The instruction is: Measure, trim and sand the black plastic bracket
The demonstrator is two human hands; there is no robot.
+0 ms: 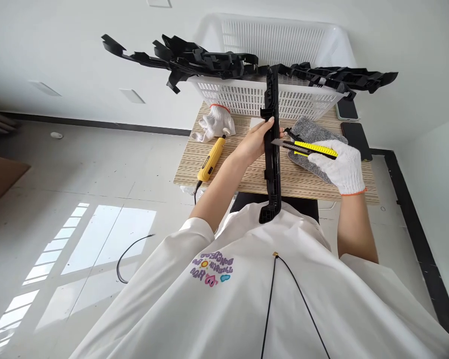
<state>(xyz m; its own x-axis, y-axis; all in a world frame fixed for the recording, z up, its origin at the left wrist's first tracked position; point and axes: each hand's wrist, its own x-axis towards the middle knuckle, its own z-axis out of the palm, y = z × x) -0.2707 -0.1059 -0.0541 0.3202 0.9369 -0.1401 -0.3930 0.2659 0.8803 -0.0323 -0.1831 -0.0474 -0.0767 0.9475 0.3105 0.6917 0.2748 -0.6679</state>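
My bare left hand (255, 142) grips a long black plastic trim part (272, 164) near its middle. The part stretches from the basket's front rim toward my chest, its curved lower end by my shirt. A white knitted glove with an orange cuff covers my right hand (340, 164), which is closed around a yellow and black utility knife (314, 148). The knife's blade is out, pointing left, its tip at the part's right side; whether it touches cannot be made out. Under the knife and right hand lies a grey cloth (314, 132).
A white plastic basket (232, 97) stands at the table's back, with several black plastic parts (209, 62) across it. A yellow corded tool (211, 159) and a white glove (216, 122) lie left on the wooden table (187, 169). Dark phones (355, 139) lie at right.
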